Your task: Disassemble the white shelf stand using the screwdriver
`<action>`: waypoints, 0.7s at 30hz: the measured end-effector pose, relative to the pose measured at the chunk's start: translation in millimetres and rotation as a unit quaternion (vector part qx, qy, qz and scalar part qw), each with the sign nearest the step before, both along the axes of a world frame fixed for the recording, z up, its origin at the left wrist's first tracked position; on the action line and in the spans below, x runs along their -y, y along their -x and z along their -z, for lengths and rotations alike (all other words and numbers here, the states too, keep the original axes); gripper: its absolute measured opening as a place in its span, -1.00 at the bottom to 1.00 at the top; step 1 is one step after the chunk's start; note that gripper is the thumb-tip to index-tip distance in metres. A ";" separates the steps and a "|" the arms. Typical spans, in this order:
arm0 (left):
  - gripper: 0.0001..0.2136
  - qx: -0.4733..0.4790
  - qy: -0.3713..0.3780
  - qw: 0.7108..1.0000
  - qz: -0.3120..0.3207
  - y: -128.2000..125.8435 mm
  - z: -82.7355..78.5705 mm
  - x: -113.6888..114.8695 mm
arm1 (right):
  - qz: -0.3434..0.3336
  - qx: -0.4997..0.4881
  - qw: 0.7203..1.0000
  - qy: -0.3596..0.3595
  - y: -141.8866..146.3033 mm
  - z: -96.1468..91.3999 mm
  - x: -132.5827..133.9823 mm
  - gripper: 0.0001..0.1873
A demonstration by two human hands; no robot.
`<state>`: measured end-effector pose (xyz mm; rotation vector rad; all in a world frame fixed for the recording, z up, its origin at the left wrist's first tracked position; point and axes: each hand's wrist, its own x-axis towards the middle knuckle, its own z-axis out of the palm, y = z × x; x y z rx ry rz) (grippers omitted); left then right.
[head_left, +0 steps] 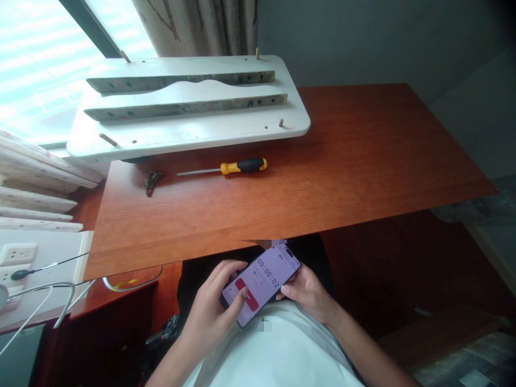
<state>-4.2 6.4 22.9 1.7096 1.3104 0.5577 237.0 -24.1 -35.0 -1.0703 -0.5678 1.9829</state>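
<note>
A smartphone point(268, 274) lies tilted between my two hands, over my lap and below the table's front edge. Its lit screen reads 00:00:02 above a red button. My left hand point(220, 298) is closed round the lower left end, its thumb over the red button. Round the upper right end my right hand point(308, 290) grips the phone, thumb at its edge. Beyond, on the table, lies a yellow and black screwdriver point(244, 165), its shaft pointing left. A small pile of dark screws point(151, 183) sits to the left of its tip.
A white board point(193, 131) with two long metal-grey bars and several short pegs rests on the brown table point(363, 156), at the back left. Curtains point(205, 27) and a window stand behind. Wall sockets point(18, 255) with cables are at lower left.
</note>
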 end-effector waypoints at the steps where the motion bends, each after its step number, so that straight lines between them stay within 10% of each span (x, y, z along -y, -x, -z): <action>1: -0.66 0.001 -0.001 1.000 -0.001 -0.1 -0.1 0.1 | -0.001 0.000 1.000 0.001 0.0 -0.2 -0.1 -0.47; 21: -0.67 -0.025 -0.025 0.999 0.016 -0.8 -3.6 -1.2 | 0.019 0.003 1.000 -0.005 4.3 0.0 -2.7 -0.50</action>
